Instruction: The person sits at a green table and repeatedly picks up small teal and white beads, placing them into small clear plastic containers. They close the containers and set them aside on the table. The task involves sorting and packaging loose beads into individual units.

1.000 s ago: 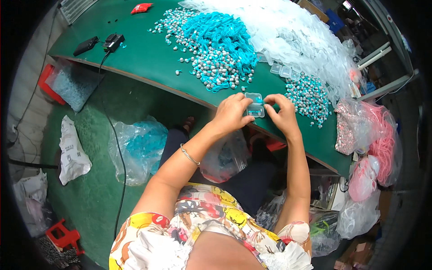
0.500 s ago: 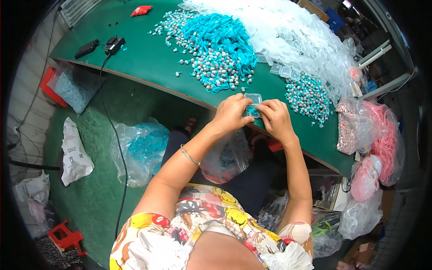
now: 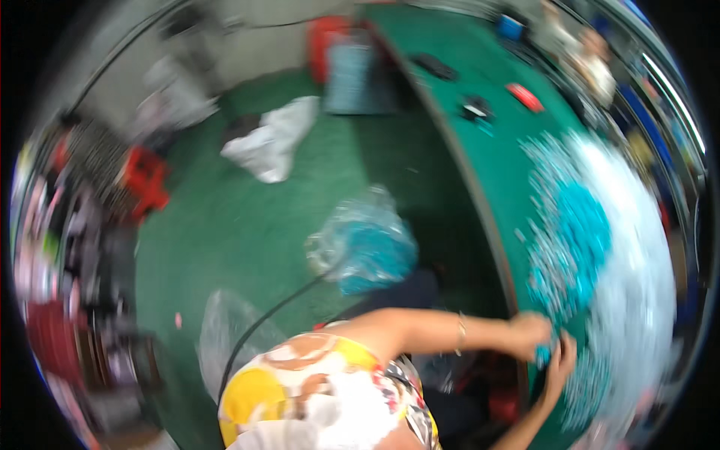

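The whole picture is smeared by motion. At the lower right, over the table's near edge, my left hand [image 3: 528,335] and my right hand [image 3: 561,361] meet, fingers closed about a small clear plastic box [image 3: 543,355] with turquoise contents. The box's lid is too blurred to make out. Just beyond my hands lies a heap of turquoise cords [image 3: 583,225], with silvery-and-turquoise beads [image 3: 549,274] strewn along its near side. A second heap of beads [image 3: 587,391] lies close to my right hand. Past them spreads a large pile of clear plastic boxes [image 3: 637,262].
The green table [image 3: 480,169] also carries a red packet [image 3: 525,97] and black devices [image 3: 475,109]. On the floor are a clear bag of turquoise pieces [image 3: 375,251], a white sack [image 3: 277,139], a red stool [image 3: 146,180] and a black cable [image 3: 274,311]. Another person [image 3: 596,67] is at the far right.
The view has swung left, so the table and my hands now appear farther right, and more floor shows. My hands stay together at the small box.
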Motion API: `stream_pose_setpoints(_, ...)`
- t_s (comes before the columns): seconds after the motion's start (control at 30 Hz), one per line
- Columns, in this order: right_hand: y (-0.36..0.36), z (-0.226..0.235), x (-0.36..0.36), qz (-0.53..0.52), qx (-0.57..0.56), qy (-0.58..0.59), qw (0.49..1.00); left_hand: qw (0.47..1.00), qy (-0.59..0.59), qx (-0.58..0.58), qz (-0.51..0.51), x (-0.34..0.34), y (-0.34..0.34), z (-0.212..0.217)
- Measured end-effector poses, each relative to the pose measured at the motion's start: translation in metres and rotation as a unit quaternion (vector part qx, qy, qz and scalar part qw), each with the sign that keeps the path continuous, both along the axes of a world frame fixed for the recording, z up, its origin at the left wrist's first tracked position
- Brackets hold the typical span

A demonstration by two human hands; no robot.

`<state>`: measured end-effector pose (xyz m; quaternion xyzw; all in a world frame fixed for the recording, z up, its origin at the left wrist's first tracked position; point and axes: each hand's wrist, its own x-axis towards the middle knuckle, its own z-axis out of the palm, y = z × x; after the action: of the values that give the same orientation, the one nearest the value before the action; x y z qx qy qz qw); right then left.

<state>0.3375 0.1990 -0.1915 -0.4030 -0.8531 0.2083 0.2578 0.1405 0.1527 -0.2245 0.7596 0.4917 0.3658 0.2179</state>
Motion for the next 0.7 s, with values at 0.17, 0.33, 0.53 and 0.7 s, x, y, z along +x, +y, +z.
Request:
stream_pose_setpoints(0.17,-0.023,0.000,0.024,-0.116,-0.016,0.022,0.993,0.988,-0.010,0.153,0.000,0.030,0.023,-0.029)
stream_pose_setpoints(0.33,-0.022,-0.025,-0.038,0.020,0.002,0.049,0.999,0.989,-0.007,0.147,0.003,0.028,0.039,-0.036)
stream_pose_setpoints(0.53,-0.032,-0.037,-0.096,0.074,-0.013,0.060,0.995,0.982,0.002,0.186,0.014,0.039,0.055,-0.058)
stream_pose_setpoints(0.7,-0.032,-0.043,-0.110,0.101,-0.013,0.079,0.992,0.982,-0.015,0.186,0.009,0.053,0.085,-0.089)
